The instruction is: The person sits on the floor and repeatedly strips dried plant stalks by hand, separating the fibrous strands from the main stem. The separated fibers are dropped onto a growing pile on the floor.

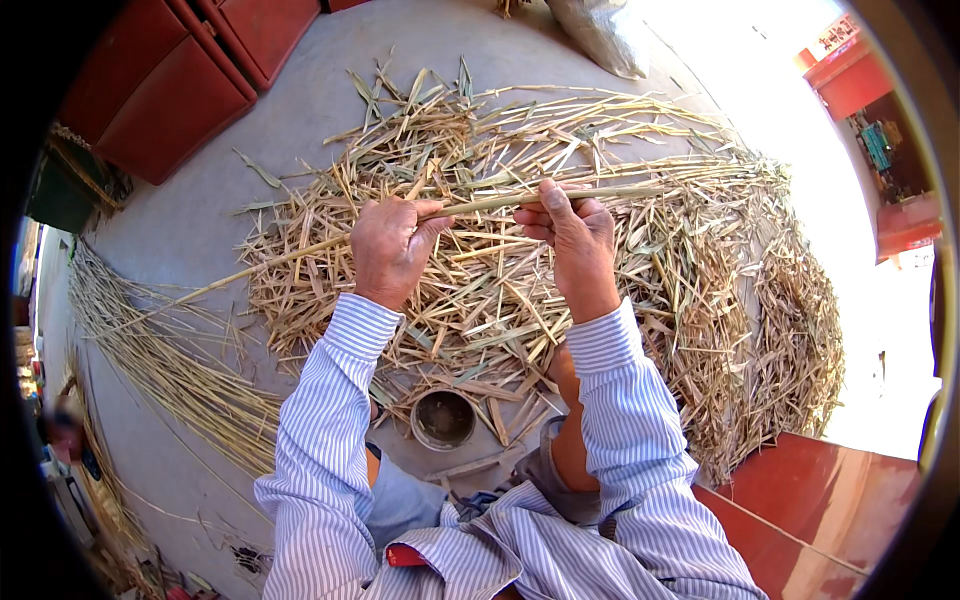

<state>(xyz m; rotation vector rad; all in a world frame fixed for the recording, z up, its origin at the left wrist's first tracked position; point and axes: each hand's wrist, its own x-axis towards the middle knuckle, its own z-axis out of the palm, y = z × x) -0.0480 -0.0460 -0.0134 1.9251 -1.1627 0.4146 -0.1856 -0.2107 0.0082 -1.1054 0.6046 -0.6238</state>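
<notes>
Over the pile, a long, thin reed stalk (492, 204) is held out between my two hands. My left hand (388, 250) is closed around it, with the fingers curled and the thumb along it. Past that hand, its thin yellow end runs down to the left over the floor. With thumb and fingers my right hand (578, 235) pinches the thicker, greenish part, whose end sticks out to the right. Beneath both hands lies a broad heap of dry leaf sheaths and stalk pieces (490, 300). No tool shows in either hand.
A round metal bowl (444, 447) stands on the floor near my legs. Long thin stalks (180, 360) lie bundled at the left. Red padded seats (165, 100) stand at the far left, a pale sack (600, 35) at the back. A red panel (800, 500) lies at the near right.
</notes>
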